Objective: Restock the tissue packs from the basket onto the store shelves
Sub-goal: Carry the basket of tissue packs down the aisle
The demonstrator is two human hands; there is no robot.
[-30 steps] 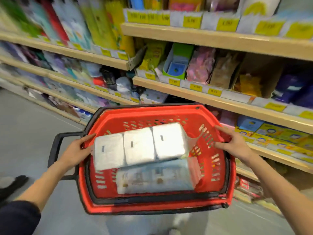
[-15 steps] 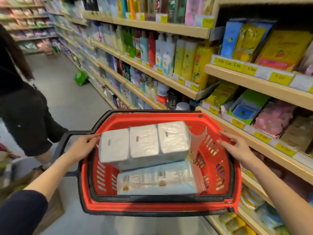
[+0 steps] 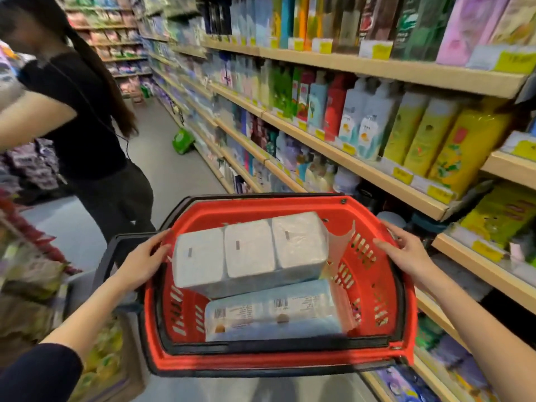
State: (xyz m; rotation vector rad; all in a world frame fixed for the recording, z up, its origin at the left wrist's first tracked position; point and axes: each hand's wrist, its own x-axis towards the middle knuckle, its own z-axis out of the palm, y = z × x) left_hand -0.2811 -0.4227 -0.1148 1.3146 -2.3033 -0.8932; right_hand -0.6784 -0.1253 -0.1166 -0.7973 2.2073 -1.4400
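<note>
Transport stage judged to be in hand: the long tan-edged store shelving (image 3: 374,174) is running down the right side of the frame, carrying upright bottles and yellow price tags, and no tissue bay is showing on it, so stocking is not yet beginning. A person in black clothing (image 3: 87,117) is standing in the aisle at the upper left, near the route ahead; passing will be calling for care. The next move is judged to be calling for finding the tissue section, bringing the load beside it, and freeing one hand to lift the top pack out. The red plastic basket (image 3: 278,356) with slotted walls and a black rim is being held level at lower centre. Both task items are lying inside it. The white three-block tissue pack (image 3: 249,250), wrapped in clear film, is resting tilted across the upper half, its right end near the basket wall. The pale blue tissue pack (image 3: 275,311), showing barcodes, is lying beneath and in front, partly covered. Both are looking soft, light and easily dented. The left hand (image 3: 142,256) is gripping the left rim, fingers curling over it; the right hand (image 3: 406,250) is gripping the right rim likewise.
</note>
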